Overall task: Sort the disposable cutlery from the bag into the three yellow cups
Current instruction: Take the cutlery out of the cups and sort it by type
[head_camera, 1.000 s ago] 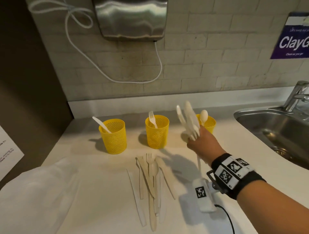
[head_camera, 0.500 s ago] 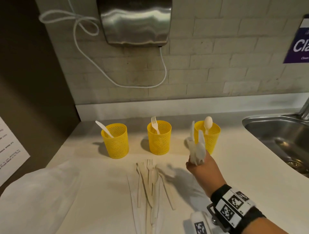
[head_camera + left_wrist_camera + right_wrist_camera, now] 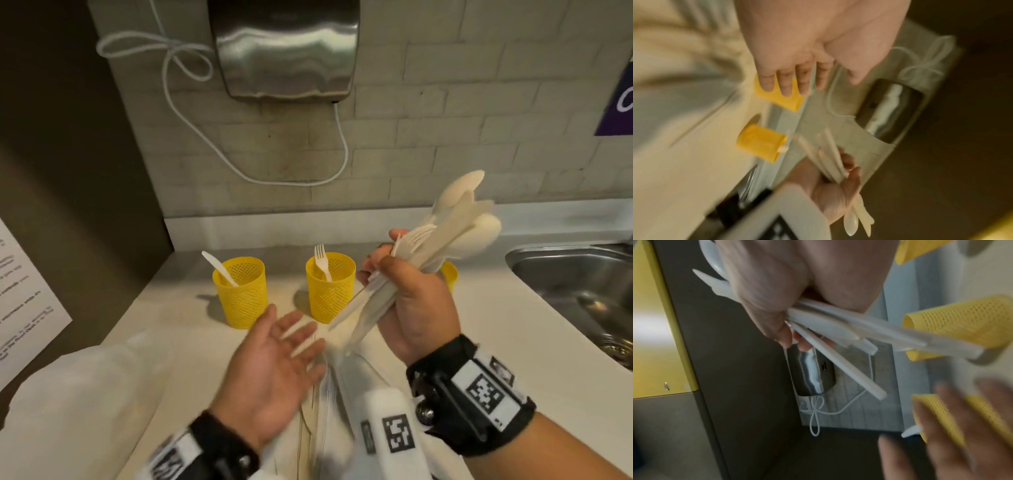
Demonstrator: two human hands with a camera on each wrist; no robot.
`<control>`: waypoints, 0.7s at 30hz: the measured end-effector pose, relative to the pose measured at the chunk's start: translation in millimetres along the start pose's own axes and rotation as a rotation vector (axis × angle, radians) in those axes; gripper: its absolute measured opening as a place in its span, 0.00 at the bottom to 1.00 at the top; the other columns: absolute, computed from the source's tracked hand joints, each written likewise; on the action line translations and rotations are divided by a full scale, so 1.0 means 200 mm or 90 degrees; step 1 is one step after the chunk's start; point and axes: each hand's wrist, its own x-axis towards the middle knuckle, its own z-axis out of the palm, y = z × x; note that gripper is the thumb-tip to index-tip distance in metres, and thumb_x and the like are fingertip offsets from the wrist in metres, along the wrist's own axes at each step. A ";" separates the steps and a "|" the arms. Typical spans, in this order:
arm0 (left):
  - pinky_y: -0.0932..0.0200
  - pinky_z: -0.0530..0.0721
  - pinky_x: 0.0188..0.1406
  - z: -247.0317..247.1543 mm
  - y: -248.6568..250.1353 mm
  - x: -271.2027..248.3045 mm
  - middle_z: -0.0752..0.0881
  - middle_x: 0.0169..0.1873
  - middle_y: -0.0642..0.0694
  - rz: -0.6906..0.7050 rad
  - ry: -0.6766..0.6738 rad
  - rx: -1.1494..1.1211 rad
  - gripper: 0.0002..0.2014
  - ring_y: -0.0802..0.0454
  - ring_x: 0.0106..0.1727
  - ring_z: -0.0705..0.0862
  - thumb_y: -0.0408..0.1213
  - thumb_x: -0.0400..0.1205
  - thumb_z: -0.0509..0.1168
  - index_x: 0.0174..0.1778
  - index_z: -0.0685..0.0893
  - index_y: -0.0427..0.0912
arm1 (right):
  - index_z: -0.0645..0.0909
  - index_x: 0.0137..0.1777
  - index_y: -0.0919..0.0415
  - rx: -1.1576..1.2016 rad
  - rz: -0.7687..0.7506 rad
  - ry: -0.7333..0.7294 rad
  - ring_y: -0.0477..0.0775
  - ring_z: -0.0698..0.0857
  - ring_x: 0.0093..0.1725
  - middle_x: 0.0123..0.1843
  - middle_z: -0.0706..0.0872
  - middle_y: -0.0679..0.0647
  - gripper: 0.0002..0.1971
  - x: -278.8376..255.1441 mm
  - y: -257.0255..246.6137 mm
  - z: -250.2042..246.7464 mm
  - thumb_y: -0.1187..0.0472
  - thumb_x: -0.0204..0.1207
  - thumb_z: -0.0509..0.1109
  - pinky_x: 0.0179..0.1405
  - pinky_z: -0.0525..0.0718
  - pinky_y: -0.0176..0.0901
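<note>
My right hand (image 3: 390,270) grips a bundle of white cutlery (image 3: 455,219), spoons, a fork and a knife, tilted up to the right above the counter. The same bundle (image 3: 849,331) shows in the right wrist view. My left hand (image 3: 294,339) lies open, palm up, just below the handles and holds nothing. Three yellow cups stand behind: the left cup (image 3: 239,294) holds a knife, the middle cup (image 3: 329,291) a fork, and the right cup (image 3: 450,274) is mostly hidden by my right hand. The white bag (image 3: 85,411) lies at the front left.
Blurred cutlery and wrappers (image 3: 322,394) lie on the counter under my hands. A steel sink (image 3: 582,291) is set in at the right. A hand dryer (image 3: 284,48) with a looped cable hangs on the wall, and a printed sheet (image 3: 20,308) hangs at the left.
My right hand has drawn back from the right cup toward me and tilted its bundle to the right. My left hand has come into view, open beneath it.
</note>
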 end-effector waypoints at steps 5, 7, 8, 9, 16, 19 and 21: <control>0.45 0.79 0.59 0.11 -0.15 0.11 0.87 0.55 0.32 -0.097 -0.054 -0.118 0.26 0.36 0.52 0.88 0.51 0.81 0.56 0.61 0.84 0.34 | 0.83 0.38 0.53 -0.140 0.107 0.016 0.59 0.80 0.36 0.31 0.81 0.57 0.14 -0.16 0.17 -0.05 0.71 0.57 0.69 0.44 0.79 0.54; 0.47 0.81 0.52 0.12 -0.17 0.12 0.90 0.49 0.33 -0.088 -0.080 -0.089 0.22 0.39 0.46 0.90 0.44 0.83 0.53 0.49 0.90 0.35 | 0.79 0.43 0.58 -0.157 0.184 0.012 0.59 0.81 0.35 0.31 0.80 0.57 0.15 -0.21 0.22 -0.10 0.72 0.56 0.68 0.42 0.79 0.53; 0.49 0.81 0.50 0.11 -0.18 0.12 0.90 0.48 0.34 -0.096 -0.086 -0.053 0.21 0.40 0.46 0.89 0.42 0.83 0.54 0.49 0.90 0.35 | 0.77 0.45 0.59 -0.158 0.209 0.015 0.58 0.81 0.33 0.31 0.79 0.57 0.15 -0.22 0.24 -0.12 0.72 0.57 0.67 0.40 0.79 0.51; 0.50 0.80 0.49 0.10 -0.18 0.12 0.91 0.47 0.36 -0.111 -0.094 -0.007 0.19 0.42 0.47 0.88 0.42 0.82 0.55 0.51 0.89 0.36 | 0.76 0.46 0.60 -0.149 0.232 0.021 0.58 0.80 0.32 0.30 0.78 0.57 0.16 -0.22 0.24 -0.13 0.72 0.57 0.67 0.37 0.78 0.50; 0.57 0.76 0.39 0.04 -0.09 0.15 0.89 0.42 0.45 0.111 -0.003 0.358 0.08 0.51 0.42 0.83 0.35 0.79 0.65 0.52 0.86 0.44 | 0.79 0.43 0.62 -0.236 0.332 -0.099 0.49 0.75 0.23 0.26 0.77 0.54 0.09 -0.18 0.20 -0.16 0.76 0.73 0.64 0.24 0.74 0.41; 0.64 0.78 0.25 0.07 -0.06 0.15 0.88 0.32 0.47 0.181 -0.028 0.438 0.06 0.57 0.26 0.83 0.34 0.77 0.69 0.48 0.85 0.40 | 0.84 0.49 0.66 -0.279 0.334 -0.181 0.45 0.80 0.26 0.32 0.83 0.54 0.11 -0.19 0.21 -0.15 0.77 0.74 0.63 0.25 0.75 0.36; 0.62 0.78 0.17 0.08 -0.06 0.16 0.85 0.27 0.45 0.188 -0.031 0.431 0.09 0.52 0.20 0.80 0.34 0.75 0.72 0.46 0.83 0.34 | 0.83 0.53 0.69 -0.306 0.341 -0.218 0.42 0.82 0.28 0.34 0.85 0.53 0.13 -0.19 0.21 -0.14 0.78 0.71 0.64 0.26 0.76 0.34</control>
